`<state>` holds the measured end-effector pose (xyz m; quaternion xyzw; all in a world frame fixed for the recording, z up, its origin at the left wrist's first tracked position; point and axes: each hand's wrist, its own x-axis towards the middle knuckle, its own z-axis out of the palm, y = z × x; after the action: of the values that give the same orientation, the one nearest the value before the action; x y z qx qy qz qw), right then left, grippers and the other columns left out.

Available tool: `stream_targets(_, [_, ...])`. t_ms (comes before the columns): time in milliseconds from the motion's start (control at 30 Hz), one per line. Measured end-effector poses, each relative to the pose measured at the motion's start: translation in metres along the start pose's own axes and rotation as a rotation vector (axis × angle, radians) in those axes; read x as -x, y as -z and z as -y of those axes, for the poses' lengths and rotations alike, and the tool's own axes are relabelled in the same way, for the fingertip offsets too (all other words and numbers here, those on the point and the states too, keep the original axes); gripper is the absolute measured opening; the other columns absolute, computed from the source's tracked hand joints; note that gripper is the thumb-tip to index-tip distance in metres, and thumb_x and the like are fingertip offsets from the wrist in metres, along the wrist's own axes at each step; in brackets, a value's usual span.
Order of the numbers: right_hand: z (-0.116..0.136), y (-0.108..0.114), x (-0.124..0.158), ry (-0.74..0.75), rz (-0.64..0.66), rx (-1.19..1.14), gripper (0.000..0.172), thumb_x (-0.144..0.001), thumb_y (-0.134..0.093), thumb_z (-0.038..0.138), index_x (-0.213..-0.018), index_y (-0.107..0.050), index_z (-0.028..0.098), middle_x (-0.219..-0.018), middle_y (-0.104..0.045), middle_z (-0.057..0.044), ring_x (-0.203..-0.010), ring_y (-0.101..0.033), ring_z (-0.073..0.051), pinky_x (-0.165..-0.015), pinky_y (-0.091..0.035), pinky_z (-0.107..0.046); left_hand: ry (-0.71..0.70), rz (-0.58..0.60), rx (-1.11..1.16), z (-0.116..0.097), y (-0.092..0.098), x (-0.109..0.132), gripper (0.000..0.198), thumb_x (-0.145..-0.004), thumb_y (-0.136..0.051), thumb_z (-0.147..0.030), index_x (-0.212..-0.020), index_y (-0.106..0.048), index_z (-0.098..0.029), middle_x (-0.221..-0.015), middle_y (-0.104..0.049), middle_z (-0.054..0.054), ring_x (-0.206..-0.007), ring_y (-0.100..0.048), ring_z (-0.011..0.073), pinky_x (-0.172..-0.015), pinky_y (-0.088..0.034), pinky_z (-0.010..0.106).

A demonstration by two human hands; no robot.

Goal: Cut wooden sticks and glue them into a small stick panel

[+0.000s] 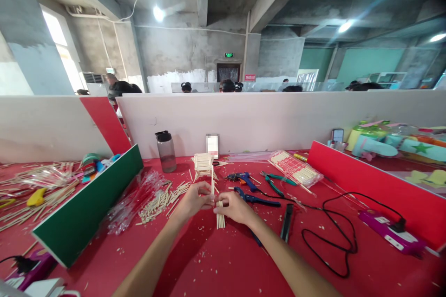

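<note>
Wooden sticks (220,219), a slim pale bundle, hang upright between my hands, just above the red desk (209,260). My left hand (193,200) pinches one taller stick (212,180), and my right hand (236,208) is curled closed around the bundle. I'd keep the ends flush and the pinch even.

Both bare forearms reach in from the lower edge and converge at the middle, above the table. The left forearm (156,255) slants up to the right, the right forearm (285,260) up to the left. The left hand (193,199) has its fingers curled and its fingertips pinched together. The right hand (237,208) faces it, knuckles up, its grip closed. The fingertips of the two hands nearly touch.
</note>
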<state>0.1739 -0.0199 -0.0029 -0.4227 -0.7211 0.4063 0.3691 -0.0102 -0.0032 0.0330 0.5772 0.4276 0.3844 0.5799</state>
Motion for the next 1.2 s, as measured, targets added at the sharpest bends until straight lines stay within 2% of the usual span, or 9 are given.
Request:
stream_targets(167, [0.001, -0.001, 0.001, 0.024, -0.022, 0.148, 0.020, -0.075, -0.076, 0.032, -0.089, -0.075, 0.016, -0.084, -0.076, -0.005, -0.079, -0.069, -0.022, -0.065, -0.049, -0.025, 0.036, 0.012, -0.013, 0.005, -0.001, -0.001, 0.042, -0.052, -0.088, -0.033, -0.076, -0.056, -0.019, -0.063, -0.064, -0.005, -0.056, -0.065, 0.0156, -0.063, -0.057, 0.032])
stream_targets(333, [0.006, -0.003, 0.004, -0.028, 0.004, 0.214, 0.011, -0.077, -0.071, 0.024, -0.084, -0.073, 0.017, -0.072, -0.073, -0.002, -0.062, -0.067, -0.018, -0.056, -0.043, -0.022, 0.036, 0.043, -0.023, 0.007, 0.000, -0.001, 0.038, -0.053, -0.087, -0.032, -0.073, -0.059, -0.018, -0.066, -0.064, -0.003, -0.059, -0.065, 0.0156, -0.066, -0.057, 0.034])
stream_targets(467, [0.011, -0.001, 0.006, -0.021, -0.006, 0.265, 0.009, -0.077, -0.071, 0.025, -0.081, -0.073, 0.017, -0.063, -0.070, -0.001, -0.060, -0.066, -0.018, -0.054, -0.041, -0.022, 0.036, 0.063, -0.047, 0.008, 0.001, 0.000, 0.036, -0.054, -0.086, -0.033, -0.071, -0.059, -0.017, -0.067, -0.064, -0.002, -0.059, -0.064, 0.0150, -0.066, -0.057, 0.033])
stream_targets(600, [0.013, -0.001, 0.007, -0.013, 0.006, 0.286, 0.013, -0.077, -0.073, 0.027, -0.086, -0.075, 0.018, -0.068, -0.072, -0.002, -0.062, -0.066, -0.019, -0.057, -0.042, -0.024, 0.028, 0.048, -0.058, 0.007, 0.002, 0.000, 0.034, -0.057, -0.084, -0.034, -0.071, -0.058, -0.017, -0.067, -0.063, -0.003, -0.059, -0.063, 0.0141, -0.065, -0.056, 0.032])
stream_targets(733, [0.012, 0.001, 0.007, 0.030, -0.048, 0.352, 0.022, -0.074, -0.077, 0.032, -0.091, -0.076, 0.019, -0.088, -0.076, -0.007, -0.070, -0.066, -0.021, -0.064, -0.046, -0.028, 0.015, 0.045, -0.063, 0.007, 0.003, 0.000, 0.035, -0.057, -0.085, -0.035, -0.072, -0.059, -0.016, -0.069, -0.063, -0.002, -0.060, -0.064, 0.0148, -0.066, -0.057, 0.034])
stream_targets(800, [0.014, 0.004, 0.006, 0.035, -0.090, 0.322, 0.028, -0.074, -0.077, 0.033, -0.098, -0.075, 0.019, -0.099, -0.075, -0.008, -0.072, -0.066, -0.021, -0.068, -0.048, -0.030, 0.019, 0.049, -0.080, 0.007, 0.003, 0.000, 0.035, -0.057, -0.085, -0.036, -0.072, -0.060, -0.016, -0.070, -0.063, -0.001, -0.060, -0.065, 0.0158, -0.066, -0.057, 0.034])
stream_targets(867, [0.017, 0.007, 0.005, 0.036, -0.124, 0.241, 0.029, -0.076, -0.075, 0.033, -0.101, -0.074, 0.019, -0.101, -0.075, -0.009, -0.075, -0.067, -0.021, -0.071, -0.050, -0.031, 0.035, 0.056, -0.102, 0.007, 0.004, 0.001, 0.034, -0.059, -0.084, -0.037, -0.073, -0.061, -0.016, -0.068, -0.063, -0.001, -0.062, -0.065, 0.0167, -0.067, -0.057, 0.034])
stream_targets(1033, [0.018, 0.010, 0.000, 0.058, -0.181, -0.008, 0.024, -0.081, -0.068, 0.037, -0.094, -0.073, 0.017, -0.092, -0.076, -0.008, -0.083, -0.070, -0.023, -0.075, -0.053, -0.031, 0.056, 0.072, -0.130, 0.006, 0.002, 0.003, 0.029, -0.060, -0.082, -0.033, -0.072, -0.062, -0.016, -0.067, -0.063, -0.001, -0.060, -0.065, 0.0155, -0.067, -0.057, 0.033])
stream_targets(1200, [0.012, 0.005, -0.005, 0.004, -0.227, -0.176, 0.034, -0.073, -0.074, 0.047, -0.085, -0.071, 0.016, -0.083, -0.075, -0.007, -0.076, -0.069, -0.022, -0.069, -0.054, -0.031, 0.080, 0.109, -0.136, 0.004, -0.003, 0.004, 0.029, -0.058, -0.084, -0.030, -0.072, -0.064, -0.015, -0.068, -0.064, 0.000, -0.058, -0.064, 0.0147, -0.062, -0.056, 0.029])
